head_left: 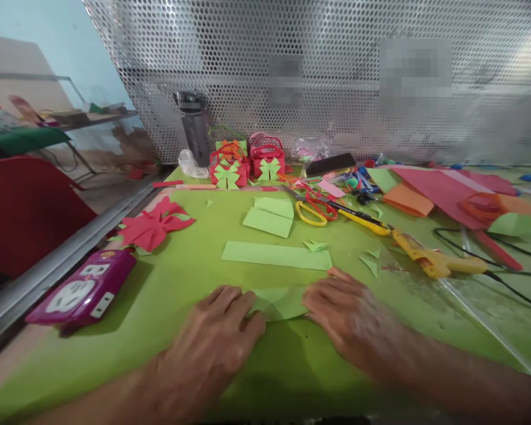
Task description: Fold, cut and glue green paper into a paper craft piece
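Note:
A piece of light green paper (pixel 279 302) lies close in front of me, bowed up along its near edge. My left hand (pixel 223 330) has its fingers closed on the left end of this paper. On the opposite end, my right hand (pixel 343 310) grips it the same way, fingers curled. Just beyond is a flat green paper strip (pixel 269 254), with a small cut green scrap (pixel 315 245) on its right part. Farther back rests a creased green paper piece (pixel 269 216). The fingertips of both hands are partly hidden.
Yellow-handled scissors (pixel 311 213), a yellow utility knife (pixel 365 221) and a yellow glue gun (pixel 433 255) with a black cord lie to the right. A purple box (pixel 86 289) and red paper flower (pixel 156 225) sit left. Red paper baskets (pixel 266 162) and a bottle (pixel 194 130) stand behind.

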